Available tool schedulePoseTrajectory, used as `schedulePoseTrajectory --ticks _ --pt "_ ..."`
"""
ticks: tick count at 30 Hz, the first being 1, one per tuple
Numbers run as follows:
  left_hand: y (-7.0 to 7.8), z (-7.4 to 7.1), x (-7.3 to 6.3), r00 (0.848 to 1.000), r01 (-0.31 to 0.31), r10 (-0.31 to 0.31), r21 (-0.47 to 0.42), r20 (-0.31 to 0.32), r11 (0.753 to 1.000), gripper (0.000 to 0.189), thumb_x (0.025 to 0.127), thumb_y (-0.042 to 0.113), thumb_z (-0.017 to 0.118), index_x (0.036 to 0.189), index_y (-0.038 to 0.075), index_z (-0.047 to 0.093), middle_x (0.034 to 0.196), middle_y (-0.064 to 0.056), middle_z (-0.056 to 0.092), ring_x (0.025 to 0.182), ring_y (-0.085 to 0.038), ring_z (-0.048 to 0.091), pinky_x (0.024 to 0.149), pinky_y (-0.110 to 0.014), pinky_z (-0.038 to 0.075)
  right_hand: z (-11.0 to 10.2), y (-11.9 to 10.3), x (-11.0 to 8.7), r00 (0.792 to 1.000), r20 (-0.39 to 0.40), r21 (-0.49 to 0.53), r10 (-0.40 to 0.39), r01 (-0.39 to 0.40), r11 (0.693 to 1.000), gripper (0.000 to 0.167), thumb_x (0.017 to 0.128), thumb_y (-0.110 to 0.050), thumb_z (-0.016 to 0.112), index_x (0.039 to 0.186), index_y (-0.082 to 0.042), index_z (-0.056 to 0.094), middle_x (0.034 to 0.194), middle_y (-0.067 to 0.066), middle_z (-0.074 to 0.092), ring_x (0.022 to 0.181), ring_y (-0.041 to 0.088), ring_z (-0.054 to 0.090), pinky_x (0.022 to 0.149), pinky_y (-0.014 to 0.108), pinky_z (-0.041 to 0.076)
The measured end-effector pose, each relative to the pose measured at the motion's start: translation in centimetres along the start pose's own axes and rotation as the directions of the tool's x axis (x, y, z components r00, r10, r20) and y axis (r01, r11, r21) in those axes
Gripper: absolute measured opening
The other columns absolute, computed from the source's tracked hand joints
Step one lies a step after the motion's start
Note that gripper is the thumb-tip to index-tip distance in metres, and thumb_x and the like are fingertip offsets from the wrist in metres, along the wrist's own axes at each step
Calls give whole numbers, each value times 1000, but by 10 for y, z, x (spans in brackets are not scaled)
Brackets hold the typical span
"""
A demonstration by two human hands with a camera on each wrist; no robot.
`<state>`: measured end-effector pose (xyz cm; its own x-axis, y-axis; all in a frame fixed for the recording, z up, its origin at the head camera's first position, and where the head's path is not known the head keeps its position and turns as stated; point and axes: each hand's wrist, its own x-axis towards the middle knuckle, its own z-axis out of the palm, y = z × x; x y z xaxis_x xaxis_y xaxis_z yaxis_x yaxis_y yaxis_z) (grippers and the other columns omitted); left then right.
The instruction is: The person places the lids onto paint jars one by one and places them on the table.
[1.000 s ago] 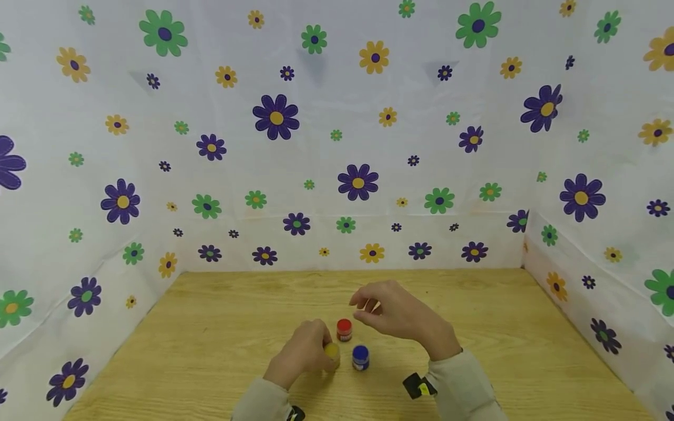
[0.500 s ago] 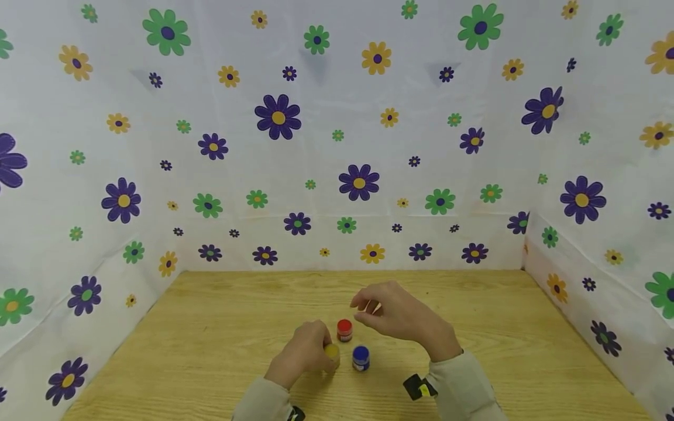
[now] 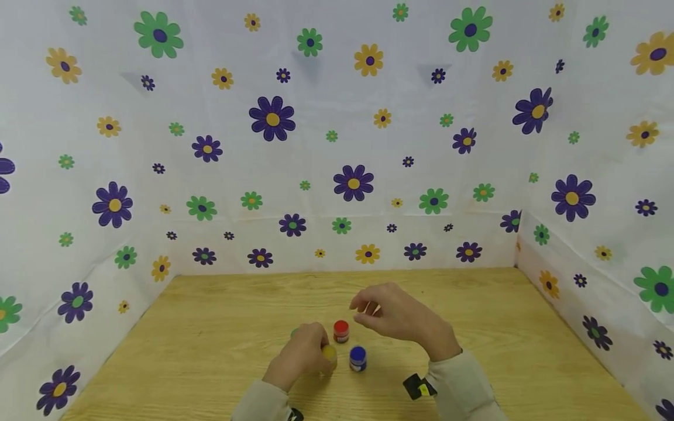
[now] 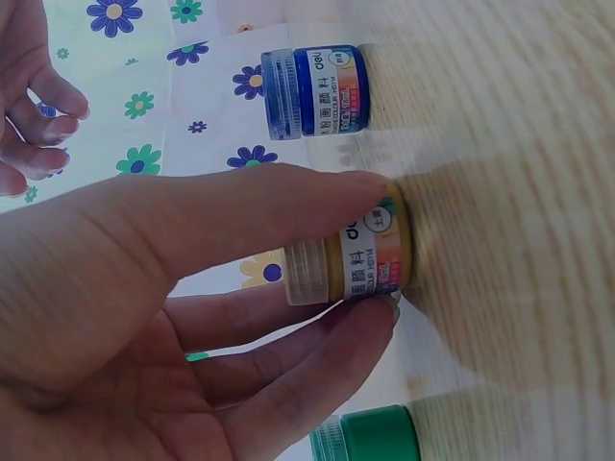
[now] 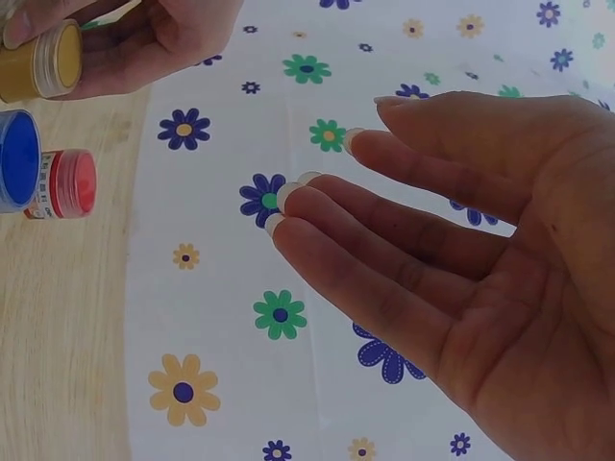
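My left hand (image 3: 301, 355) pinches a small yellow paint jar (image 4: 370, 252) between thumb and fingers, its base right at the wooden table. Just right of it stands a blue paint jar (image 3: 358, 358), upright with its lid on. Behind these two is a red paint jar (image 3: 341, 331). A green paint jar (image 4: 380, 434) shows beside the left fingers in the left wrist view; in the head view my left hand hides most of it. My right hand (image 3: 395, 313) hovers above the table, right of the red jar, fingers loosely bent and holding nothing.
The wooden table (image 3: 226, 310) runs back to a white cloth wall (image 3: 310, 158) printed with purple, green and yellow flowers. Similar cloth closes in the left and right sides. Both sleeves carry dark wrist straps (image 3: 419, 386).
The head view has shifted slightly, and a bit of the green lid now shows behind my left hand. Both hands keep their places; the left one still holds the yellow jar.
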<state>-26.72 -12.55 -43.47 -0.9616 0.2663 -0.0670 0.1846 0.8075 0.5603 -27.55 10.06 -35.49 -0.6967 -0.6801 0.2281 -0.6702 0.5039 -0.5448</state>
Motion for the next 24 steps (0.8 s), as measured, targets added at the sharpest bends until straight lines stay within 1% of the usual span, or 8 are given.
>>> schedulePoseTrajectory --ticks 6,9,16,21,24 --pt "1 -1 1 1000 23 -23 0 7 1000 28 69 1 89 89 -1 69 82 -5 64 73 -17 57 64 -30 51 0 1 0 1000 0 -13 8 -8 1000 17 100 -16 67 113 -7 73 102 3 77 88 9 70 78 18 57" --pt "2 -1 1 1000 26 -27 11 9 1000 29 70 1 89 92 -2 70 86 -7 66 76 -18 57 66 -32 52 -1 2 1 1000 3 -10 12 -12 1000 16 100 -16 67 112 -8 74 102 2 77 88 9 69 78 18 57" --pt "2 -2 -2 999 33 -33 11 29 999 44 66 -1 91 104 -4 69 96 -13 68 82 -21 61 72 -37 57 0 1 1 1000 12 -8 8 -8 1000 15 100 -16 67 111 -8 74 100 2 76 87 7 69 77 17 56" --pt "5 -6 -4 998 52 -52 6 42 999 47 67 2 91 108 -4 70 99 -13 68 86 -22 60 75 -40 57 0 2 2 1000 10 -10 4 -3 1000 14 100 -15 67 111 -8 74 99 2 76 86 7 69 78 17 56" --pt "6 -9 -5 998 40 -41 10 48 999 48 67 3 91 110 -5 70 99 -14 68 85 -23 62 75 -41 58 0 2 3 1000 12 -13 3 -3 1000 14 101 -15 67 111 -9 74 99 1 76 86 6 68 78 17 56"
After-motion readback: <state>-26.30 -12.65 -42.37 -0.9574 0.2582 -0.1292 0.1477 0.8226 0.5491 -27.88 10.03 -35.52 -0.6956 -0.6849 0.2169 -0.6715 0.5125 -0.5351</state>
